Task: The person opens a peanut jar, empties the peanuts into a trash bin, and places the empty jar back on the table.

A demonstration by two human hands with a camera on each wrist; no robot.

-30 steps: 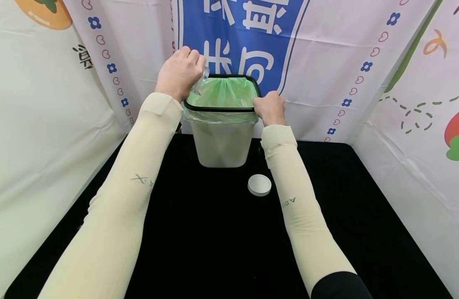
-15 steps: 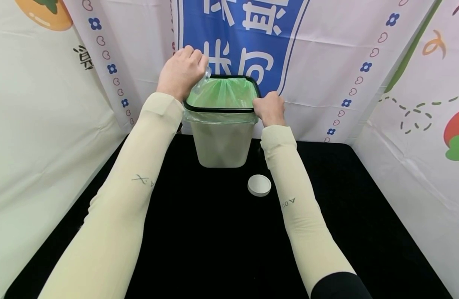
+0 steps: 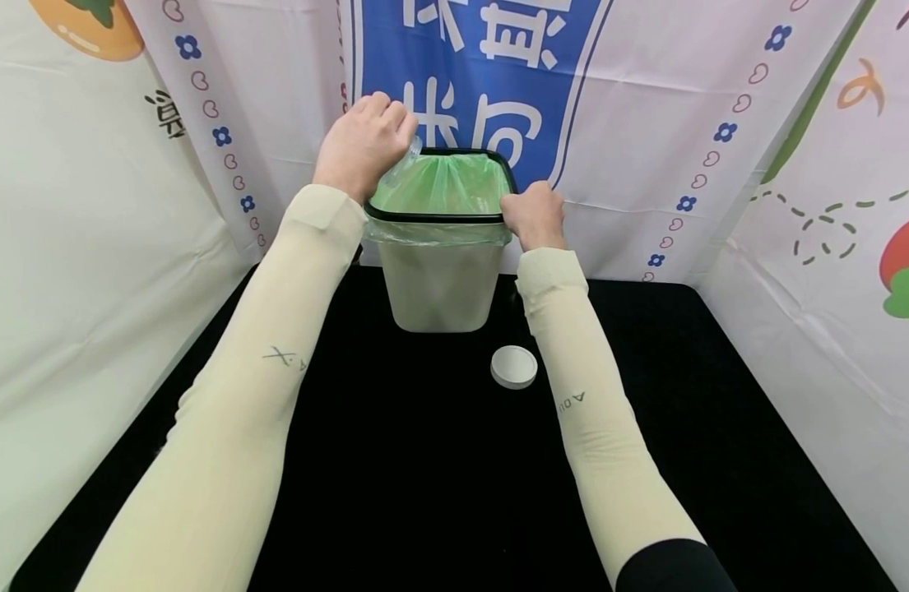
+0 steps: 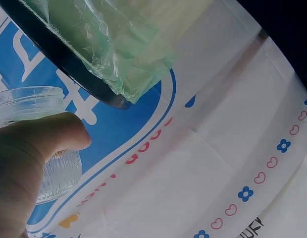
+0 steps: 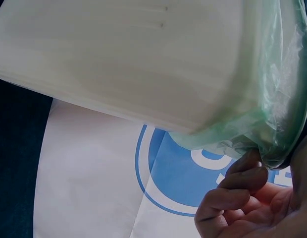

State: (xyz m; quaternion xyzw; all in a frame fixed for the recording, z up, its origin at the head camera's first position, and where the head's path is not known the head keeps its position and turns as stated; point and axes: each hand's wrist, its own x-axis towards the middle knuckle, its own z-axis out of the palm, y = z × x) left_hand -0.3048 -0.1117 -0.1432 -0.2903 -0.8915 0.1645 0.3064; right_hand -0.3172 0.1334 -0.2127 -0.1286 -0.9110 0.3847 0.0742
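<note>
My left hand (image 3: 365,144) grips a clear jar (image 3: 405,162) tilted over the left side of a bin (image 3: 442,279). In the left wrist view the thumb curls round the jar's ribbed glass-like wall (image 4: 63,174); a little brown shows inside, too small to identify. The bin is pale, with a black rim (image 3: 435,218) and a green bag (image 3: 447,187) lining it and folded outward below the rim. At the right corner my right hand (image 3: 534,215) holds the rim and bag edge, its fingers (image 5: 245,178) curled beneath. The left hand hides much of the jar.
A round white lid (image 3: 513,367) lies on the black tabletop (image 3: 424,460), in front of the bin and beside the right forearm. Close behind the bin hangs a printed cloth (image 3: 632,164) with a blue panel. White cloth walls (image 3: 76,230) flank both sides.
My left hand has shifted slightly to the right with the jar, which stays tilted over the bin. The right hand, bin and lid stay in place.
</note>
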